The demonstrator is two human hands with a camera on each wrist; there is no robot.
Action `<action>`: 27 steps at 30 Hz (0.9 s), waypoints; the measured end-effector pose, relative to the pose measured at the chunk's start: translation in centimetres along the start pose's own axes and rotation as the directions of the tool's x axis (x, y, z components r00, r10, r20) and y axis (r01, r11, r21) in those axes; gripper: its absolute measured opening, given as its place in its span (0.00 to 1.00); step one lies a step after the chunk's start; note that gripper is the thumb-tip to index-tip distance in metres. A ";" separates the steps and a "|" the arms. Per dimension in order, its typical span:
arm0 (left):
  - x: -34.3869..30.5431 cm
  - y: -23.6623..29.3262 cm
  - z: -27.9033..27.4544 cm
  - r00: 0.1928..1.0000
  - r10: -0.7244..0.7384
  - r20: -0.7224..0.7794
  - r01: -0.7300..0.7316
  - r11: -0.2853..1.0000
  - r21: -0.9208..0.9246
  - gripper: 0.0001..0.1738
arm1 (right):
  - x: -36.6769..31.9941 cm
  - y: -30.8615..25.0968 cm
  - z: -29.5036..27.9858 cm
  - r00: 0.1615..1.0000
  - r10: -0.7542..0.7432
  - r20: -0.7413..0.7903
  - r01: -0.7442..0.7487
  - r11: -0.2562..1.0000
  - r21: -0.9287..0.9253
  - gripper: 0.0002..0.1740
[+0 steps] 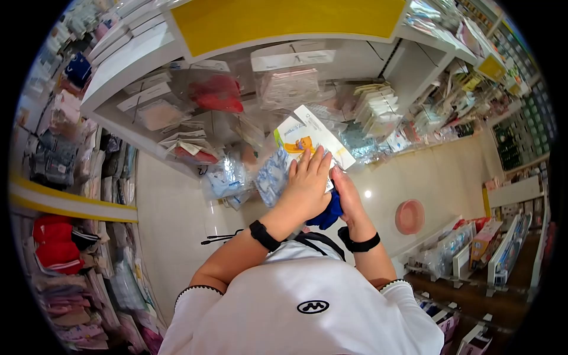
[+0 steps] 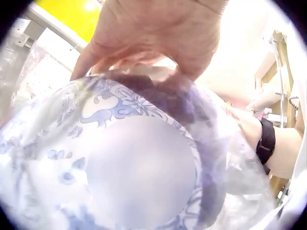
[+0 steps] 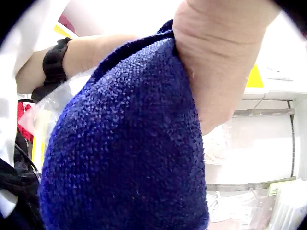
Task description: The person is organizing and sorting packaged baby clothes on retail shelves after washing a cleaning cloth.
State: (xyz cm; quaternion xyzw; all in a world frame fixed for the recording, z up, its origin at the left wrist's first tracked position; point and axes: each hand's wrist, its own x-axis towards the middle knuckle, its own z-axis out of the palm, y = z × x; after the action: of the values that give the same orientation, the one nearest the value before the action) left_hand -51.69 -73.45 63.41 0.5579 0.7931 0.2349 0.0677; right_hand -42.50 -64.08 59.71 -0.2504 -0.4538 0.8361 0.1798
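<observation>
My left hand (image 1: 306, 184) lies over a clear plastic package (image 2: 240, 187) holding blue-and-white printed fabric (image 1: 274, 176), its fingers stretched across the front in the head view. In the left wrist view, the thumb and fingers of that hand grip the package's upper edge. A white header card (image 1: 324, 137) with a cartoon bear picture (image 1: 303, 144) tops the package. Close beside, my right hand (image 1: 350, 198) holds a dark blue towelling cloth (image 3: 129, 139), bunched under the package's lower right side. The cloth hangs down from the palm, and most of the right fingers are hidden.
A white shelf unit with a yellow panel (image 1: 290, 25) stands ahead, hung with packaged goods (image 1: 290, 87). A pink basin (image 1: 410, 216) sits on the pale floor (image 1: 171, 195) at right. Clothing racks (image 1: 59, 248) line the left; low shelves (image 1: 467, 260) stand at right.
</observation>
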 end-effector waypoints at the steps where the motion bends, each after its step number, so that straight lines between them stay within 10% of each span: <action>1: 0.0 0.0 -0.5 0.997 0.070 0.033 -0.069 0.997 -0.032 0.41 | -0.1 -0.3 -0.6 1.000 0.003 -0.012 -0.003 0.999 -0.044 0.28; 4: 0.4 -0.3 -3.1 0.956 0.288 0.051 -0.279 0.951 -0.134 0.39 | 0.4 -1.6 -3.1 1.000 -0.017 -0.025 0.013 0.985 -0.174 0.25; 7: 1.2 -3.7 -4.5 0.902 0.142 -0.407 -0.190 0.978 -0.081 0.35 | 0.2 -3.5 -5.8 0.990 0.080 0.118 -0.079 0.997 -0.019 0.25; 9: 2.4 -5.8 -5.5 0.891 -0.176 -0.418 -0.058 0.870 -0.490 0.30 | -0.2 -4.7 -6.9 0.975 0.129 0.181 -0.132 0.991 0.009 0.28; 12: 3.6 -9.0 -6.6 0.951 -0.175 0.255 0.303 0.351 -0.886 0.26 | 0.2 -4.9 -8.7 0.960 0.173 0.221 -0.177 0.984 -0.003 0.27; 16: 3.8 -10.1 -6.3 0.883 0.106 0.458 0.470 -0.207 -0.858 0.25 | 1.1 -5.2 -9.0 0.955 0.216 0.205 -0.196 0.974 -0.115 0.25; 20: 3.1 -8.8 -5.4 0.830 0.132 0.541 0.552 -0.061 -0.832 0.26 | 2.6 -3.8 -9.9 0.956 0.224 0.187 -0.193 0.967 -0.169 0.27; 27: 2.7 -9.2 -4.3 0.856 0.038 0.516 0.498 -0.327 -0.803 0.26 | 1.2 -3.0 -13.4 0.999 -0.016 0.035 0.008 0.976 0.216 0.36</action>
State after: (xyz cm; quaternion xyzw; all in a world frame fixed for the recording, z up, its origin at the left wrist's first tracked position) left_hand -62.12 -74.67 63.55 0.1314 0.3590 0.6460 0.6608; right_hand -35.42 -52.90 55.79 -0.2114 -0.3651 0.8837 0.2028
